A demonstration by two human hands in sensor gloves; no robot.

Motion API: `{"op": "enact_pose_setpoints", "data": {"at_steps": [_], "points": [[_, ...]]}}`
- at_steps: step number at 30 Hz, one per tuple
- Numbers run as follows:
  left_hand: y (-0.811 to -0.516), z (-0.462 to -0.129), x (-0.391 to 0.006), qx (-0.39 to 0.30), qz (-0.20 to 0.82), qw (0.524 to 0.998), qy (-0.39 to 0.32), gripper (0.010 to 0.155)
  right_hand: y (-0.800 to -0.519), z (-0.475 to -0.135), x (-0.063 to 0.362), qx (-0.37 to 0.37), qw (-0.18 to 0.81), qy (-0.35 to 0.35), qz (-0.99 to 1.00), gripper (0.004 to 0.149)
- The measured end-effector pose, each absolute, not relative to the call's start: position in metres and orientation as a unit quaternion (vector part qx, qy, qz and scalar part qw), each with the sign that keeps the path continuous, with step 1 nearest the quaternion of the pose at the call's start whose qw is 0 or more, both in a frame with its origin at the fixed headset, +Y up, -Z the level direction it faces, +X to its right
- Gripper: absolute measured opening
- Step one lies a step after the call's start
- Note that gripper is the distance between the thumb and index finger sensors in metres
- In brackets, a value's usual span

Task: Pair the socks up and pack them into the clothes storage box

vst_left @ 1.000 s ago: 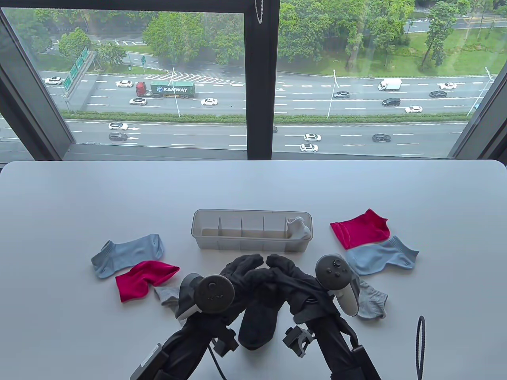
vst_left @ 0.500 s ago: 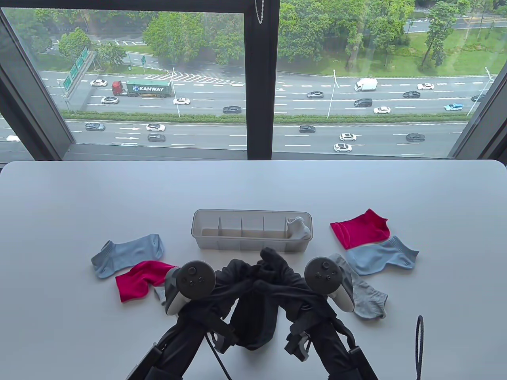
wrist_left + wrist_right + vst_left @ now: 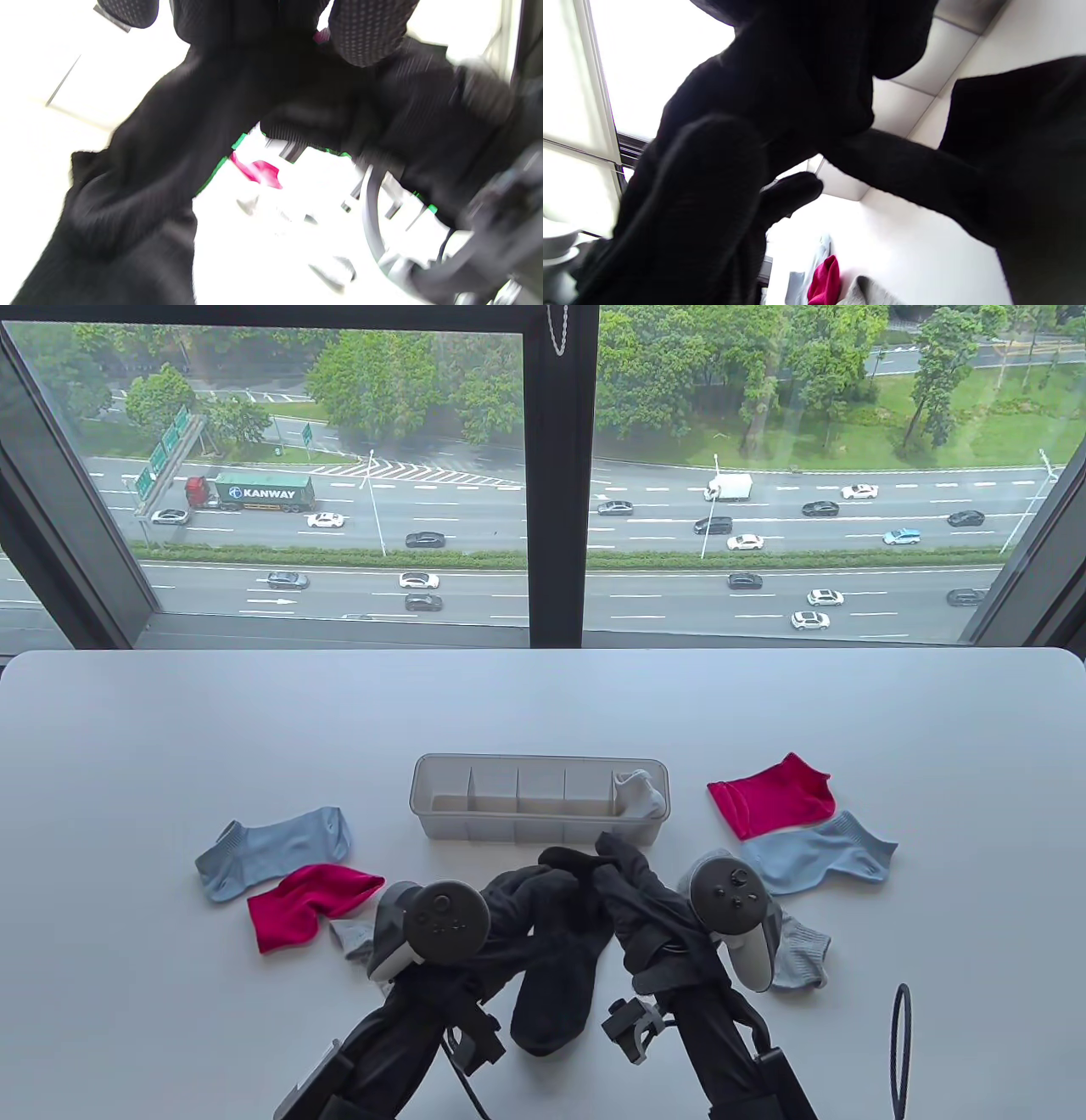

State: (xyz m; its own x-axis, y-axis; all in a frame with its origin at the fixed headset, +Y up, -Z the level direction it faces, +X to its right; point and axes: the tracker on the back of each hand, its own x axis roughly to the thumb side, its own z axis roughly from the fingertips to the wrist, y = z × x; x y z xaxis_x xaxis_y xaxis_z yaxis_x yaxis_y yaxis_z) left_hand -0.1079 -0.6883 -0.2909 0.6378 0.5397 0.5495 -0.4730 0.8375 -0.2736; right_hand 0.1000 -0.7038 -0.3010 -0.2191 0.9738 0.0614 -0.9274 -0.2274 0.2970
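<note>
Both gloved hands hold a pair of black socks (image 3: 556,984) just above the table, in front of the storage box (image 3: 509,828). My left hand (image 3: 519,897) grips the upper part of the socks from the left. My right hand (image 3: 624,867) grips it from the right, close to the box's front wall. The toes hang down toward me. In the left wrist view the black fabric (image 3: 169,161) fills the frame under my fingertips (image 3: 365,38). The right wrist view is mostly dark sock (image 3: 746,127) and glove. A pale grey sock bundle (image 3: 640,795) sits in the box's rightmost compartment.
A light blue sock (image 3: 271,848), a red sock (image 3: 310,902) and part of a grey sock (image 3: 350,937) lie at the left. At the right lie another red sock (image 3: 770,796), a blue sock (image 3: 816,853) and a grey sock (image 3: 799,952). A black cable loop (image 3: 899,1052) lies at the bottom right.
The hands drew together with the black socks bunched between them, then spread again. My right hand has moved up toward the box. The socks now stretch between the two hands.
</note>
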Motion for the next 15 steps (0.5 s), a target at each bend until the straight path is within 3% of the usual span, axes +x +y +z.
{"op": "enact_pose_setpoints", "data": {"at_steps": [2, 3, 5, 7, 9, 11, 12, 14, 15], "points": [[-0.691, -0.29, -0.106, -0.045, 0.26, 0.913, -0.311, 0.08, -0.704, -0.299, 0.095, 0.132, 0.609, 0.11, 0.774, 0.059], [-0.691, -0.291, -0.108, -0.029, 0.268, 0.916, -0.298, 0.075, -0.705, -0.299, 0.094, 0.149, 0.599, 0.119, 0.778, 0.06], [-0.688, -0.295, -0.118, 0.019, 0.315, 0.909, -0.271, 0.052, -0.705, -0.301, 0.092, 0.169, 0.588, 0.139, 0.779, 0.061], [-0.688, -0.3, -0.129, -0.002, 0.372, 0.89, -0.264, 0.044, -0.703, -0.302, 0.094, 0.17, 0.574, 0.144, 0.788, 0.065], [-0.689, -0.303, -0.138, -0.021, 0.412, 0.874, -0.255, 0.043, -0.699, -0.305, 0.099, 0.181, 0.541, 0.121, 0.812, 0.083], [-0.689, -0.307, -0.142, -0.064, 0.44, 0.855, -0.268, 0.044, -0.695, -0.307, 0.104, 0.256, 0.455, 0.153, 0.839, 0.093], [-0.689, -0.307, -0.141, -0.084, 0.445, 0.848, -0.276, 0.045, -0.695, -0.306, 0.105, 0.257, 0.44, 0.155, 0.846, 0.094], [-0.687, -0.307, -0.135, -0.102, 0.446, 0.843, -0.285, 0.046, -0.696, -0.305, 0.103, 0.245, 0.458, 0.126, 0.845, 0.082], [-0.687, -0.306, -0.133, -0.103, 0.44, 0.847, -0.281, 0.047, -0.697, -0.305, 0.101, 0.23, 0.472, 0.121, 0.842, 0.067]]}}
